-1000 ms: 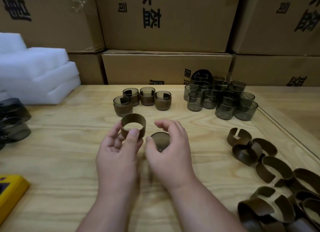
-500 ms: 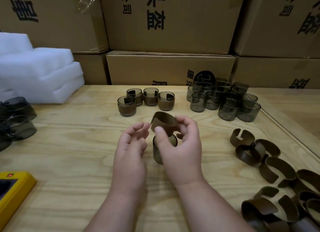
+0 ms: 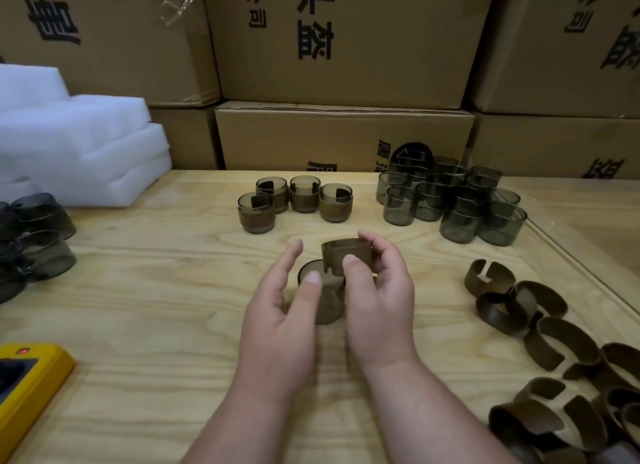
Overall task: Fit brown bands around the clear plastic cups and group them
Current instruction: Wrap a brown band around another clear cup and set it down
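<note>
Your R hand [image 3: 375, 290] pinches the brown band [image 3: 347, 255] just above the clear cup [image 3: 325, 299] on the worktop [image 3: 156, 325] (centre). L hand [image 3: 282, 321]: fingers relaxed, thumb touching cup.

Stacked cardboard boxes [image 3: 343, 41] behind wooden table [image 3: 138, 307]

Cardboard boxes [image 3: 339, 41] stacked behind the wooden table [image 3: 138, 290] carry large black Chinese characters, printed sideways or upside down (mostly cropped, none read with certainty). Lower box [image 3: 343, 134], directly beneath the big centre one, shows partial black characters too.
</note>
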`<move>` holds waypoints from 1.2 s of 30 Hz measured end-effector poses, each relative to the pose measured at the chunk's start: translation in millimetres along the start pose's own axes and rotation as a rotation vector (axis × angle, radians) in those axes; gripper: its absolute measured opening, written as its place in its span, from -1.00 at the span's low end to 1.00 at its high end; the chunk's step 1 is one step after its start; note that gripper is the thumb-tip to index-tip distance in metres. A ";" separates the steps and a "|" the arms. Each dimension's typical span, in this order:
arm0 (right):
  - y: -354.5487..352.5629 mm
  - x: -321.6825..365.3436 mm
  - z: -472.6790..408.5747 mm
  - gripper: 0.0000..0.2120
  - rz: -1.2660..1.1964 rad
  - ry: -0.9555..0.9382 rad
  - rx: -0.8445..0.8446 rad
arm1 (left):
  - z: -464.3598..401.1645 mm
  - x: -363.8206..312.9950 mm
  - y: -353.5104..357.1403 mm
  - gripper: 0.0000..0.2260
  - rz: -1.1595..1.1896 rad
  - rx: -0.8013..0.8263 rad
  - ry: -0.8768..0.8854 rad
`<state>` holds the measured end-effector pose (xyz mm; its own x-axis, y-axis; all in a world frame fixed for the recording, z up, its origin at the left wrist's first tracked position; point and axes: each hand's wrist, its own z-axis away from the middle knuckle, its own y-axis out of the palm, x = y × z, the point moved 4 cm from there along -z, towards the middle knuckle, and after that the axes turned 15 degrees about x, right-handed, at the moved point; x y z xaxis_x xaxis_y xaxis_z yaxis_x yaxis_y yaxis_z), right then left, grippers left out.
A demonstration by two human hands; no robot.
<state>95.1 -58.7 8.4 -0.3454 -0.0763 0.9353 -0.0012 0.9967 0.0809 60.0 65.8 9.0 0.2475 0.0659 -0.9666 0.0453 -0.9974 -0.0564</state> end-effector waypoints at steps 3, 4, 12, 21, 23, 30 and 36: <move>5.2 0.3 0.9 -0.64 0.070 0.022 0.086 | -1.5 -0.3 -4.5 -0.77 0.089 -0.046 0.042; 6.9 0.6 1.0 -0.64 0.102 0.024 0.108 | -2.5 0.4 -5.8 -0.75 0.087 -0.066 0.044; 6.4 -1.6 -0.2 -0.81 0.147 0.063 0.072 | -7.3 8.9 -10.6 -0.63 0.204 -0.138 0.018; 9.5 4.8 2.9 -0.68 0.131 -0.029 0.156 | -5.5 5.2 -11.6 -0.69 0.283 -0.132 0.007; 10.2 4.4 2.8 -0.63 0.160 -0.008 0.178 | -5.7 3.8 -11.8 -0.69 0.303 -0.137 0.014; 15.2 15.1 5.9 -0.63 0.398 -0.170 0.115 | -7.0 3.1 -16.1 -0.50 0.359 -0.249 0.080; 16.2 11.8 4.7 -0.63 0.390 -0.182 0.147 | -6.5 5.3 -18.4 -0.49 0.322 -0.263 0.088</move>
<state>86.6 -43.3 19.2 -0.5055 0.2984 0.8096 0.0330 0.9443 -0.3275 66.8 84.7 6.5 0.3703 -0.2340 -0.8989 0.1948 -0.9267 0.3215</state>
